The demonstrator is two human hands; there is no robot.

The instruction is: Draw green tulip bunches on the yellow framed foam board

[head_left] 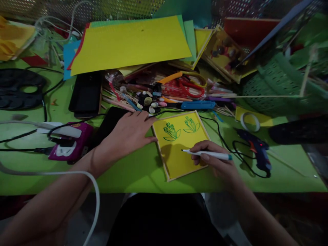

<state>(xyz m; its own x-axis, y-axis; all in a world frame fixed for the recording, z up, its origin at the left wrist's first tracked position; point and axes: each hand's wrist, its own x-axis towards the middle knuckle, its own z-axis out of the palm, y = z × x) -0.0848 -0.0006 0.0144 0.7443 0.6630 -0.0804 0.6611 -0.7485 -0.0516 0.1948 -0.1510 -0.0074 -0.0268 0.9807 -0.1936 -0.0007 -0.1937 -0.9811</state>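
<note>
A small yellow board [176,160] with a thin wooden edge lies on the green table [133,174] in front of me. Two green flower sketches [180,129] sit on its far half. My left hand [130,133] rests flat, fingers stretched out, against the board's left edge and holds nothing. My right hand [217,160] is closed on a white pen with a green cap [208,154]. The pen's tip touches the board near its middle.
A blue glue gun [257,153] with a black cord lies right of the board, near a tape roll [249,120]. Scissors [184,85], sticks and beads are piled behind. Yellow paper sheets [130,42], a green basket [276,82], a black phone [85,94] and a purple device [70,140] surround.
</note>
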